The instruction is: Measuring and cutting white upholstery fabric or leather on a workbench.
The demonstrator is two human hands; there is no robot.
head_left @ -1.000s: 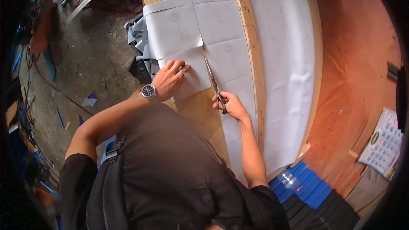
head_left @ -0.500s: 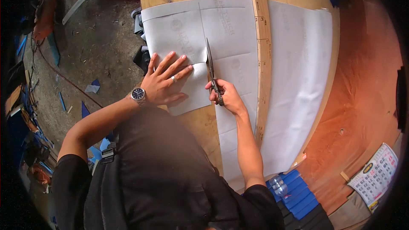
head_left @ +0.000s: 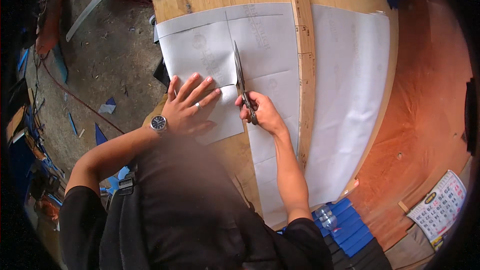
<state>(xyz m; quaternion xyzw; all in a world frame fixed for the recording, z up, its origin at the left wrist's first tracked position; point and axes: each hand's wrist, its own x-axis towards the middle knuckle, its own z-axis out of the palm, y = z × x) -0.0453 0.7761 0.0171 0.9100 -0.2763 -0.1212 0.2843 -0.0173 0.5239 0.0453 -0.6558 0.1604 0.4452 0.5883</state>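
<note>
A white sheet (head_left: 270,85) with faint grey print and ruled dark lines lies on the wooden tabletop. My left hand (head_left: 192,102) rests flat on its left part, fingers spread, with a ring and a wristwatch showing. Dark scissors (head_left: 241,80) are gripped in my right hand (head_left: 262,112), fingers around the handles. Their blades point away from me along a ruled line, at a cut in the sheet. Beside the blades the left flap lifts slightly. How far apart the blades are is hard to tell.
A long wooden strip (head_left: 305,60) with pencil marks lies right of the scissors. Beyond it is another white sheet (head_left: 345,100). Left of the table, scraps and a cord (head_left: 75,100) lie on the floor. A clear bottle (head_left: 326,217) and calendar (head_left: 440,205) are at lower right.
The scissors and my right hand have advanced a little along the ruled line, away from me. My left hand stays flat on the sheet. The whole view has shifted slightly.
</note>
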